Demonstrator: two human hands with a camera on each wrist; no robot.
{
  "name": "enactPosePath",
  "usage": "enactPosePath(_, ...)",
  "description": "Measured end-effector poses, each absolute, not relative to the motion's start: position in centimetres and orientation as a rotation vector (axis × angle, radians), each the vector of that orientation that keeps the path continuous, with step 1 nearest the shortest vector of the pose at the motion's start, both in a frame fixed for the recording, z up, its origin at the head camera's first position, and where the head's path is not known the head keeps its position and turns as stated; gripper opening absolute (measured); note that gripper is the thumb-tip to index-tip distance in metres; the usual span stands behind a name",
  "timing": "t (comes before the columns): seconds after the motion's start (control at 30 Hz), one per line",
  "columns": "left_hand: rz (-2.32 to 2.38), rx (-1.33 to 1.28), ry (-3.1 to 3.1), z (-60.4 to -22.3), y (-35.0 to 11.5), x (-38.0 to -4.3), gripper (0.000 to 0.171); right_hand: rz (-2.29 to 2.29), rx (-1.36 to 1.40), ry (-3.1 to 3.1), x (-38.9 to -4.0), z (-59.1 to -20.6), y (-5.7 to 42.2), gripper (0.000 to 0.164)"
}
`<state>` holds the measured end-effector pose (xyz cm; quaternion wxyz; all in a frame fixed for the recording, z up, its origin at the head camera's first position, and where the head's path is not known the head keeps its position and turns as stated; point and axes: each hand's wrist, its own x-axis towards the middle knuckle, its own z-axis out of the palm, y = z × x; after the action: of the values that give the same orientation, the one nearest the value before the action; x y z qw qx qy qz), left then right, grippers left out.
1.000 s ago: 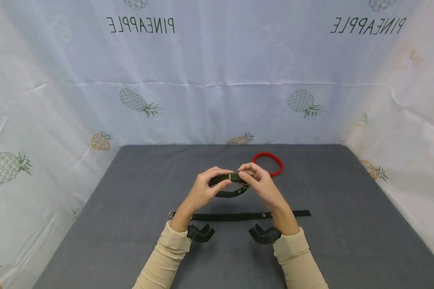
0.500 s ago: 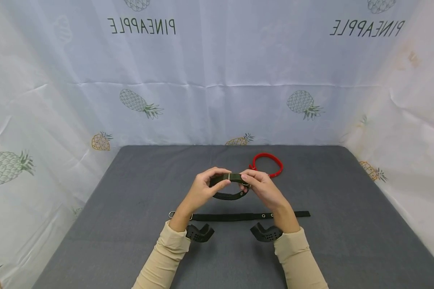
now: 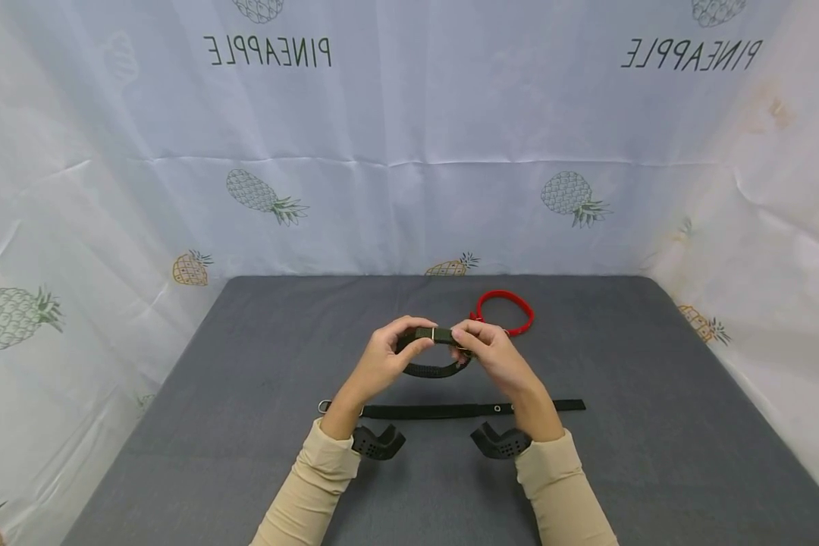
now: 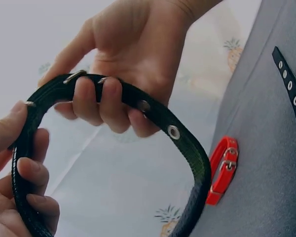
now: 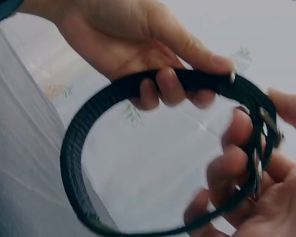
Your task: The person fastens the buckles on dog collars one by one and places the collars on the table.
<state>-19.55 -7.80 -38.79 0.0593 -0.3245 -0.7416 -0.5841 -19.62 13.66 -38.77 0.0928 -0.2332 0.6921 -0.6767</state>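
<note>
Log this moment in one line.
left hand: grips looped dark collar; right hand: grips it near metal fittings; red collar: on table; black strap: straight on table

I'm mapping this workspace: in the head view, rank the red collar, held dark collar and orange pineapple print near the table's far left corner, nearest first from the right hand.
1. Dark collar: held in the right hand.
2. Red collar: on the table, beyond the hand.
3. Orange pineapple print: on the curtain, far left.

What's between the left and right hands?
The black collar, with a metal loop showing between the left hand and right hand; head view.
</note>
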Motion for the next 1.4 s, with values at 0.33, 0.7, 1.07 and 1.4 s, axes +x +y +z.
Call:
enactPosePath(0.33,-1.847,-0.899,-2.195,-38.9,-8.5,-20.1,0.03,-2.016,-0.657,1.873,-20.1,-39.0,15.1,0.026)
enactPosePath(0.7,-1.855,-0.906,-2.23,-38.9,-8.9,-20.4,0.03,-2.013,-0.677,1.863,-20.2,-38.3,15.5,0.027)
enactPosePath(1.07,-1.797,-0.783,-2.204,-38.5,-10.0,-20.9,0.029,-1.932,-0.658,1.988,-21.2,-37.6,14.8,0.017)
enactPosePath(1.4,-1.816,-0.62,-2.089,-38.5,-11.2,-21.5,0.025,-1.858,-0.515,2.253,-22.6,-38.2,14.6,0.03)
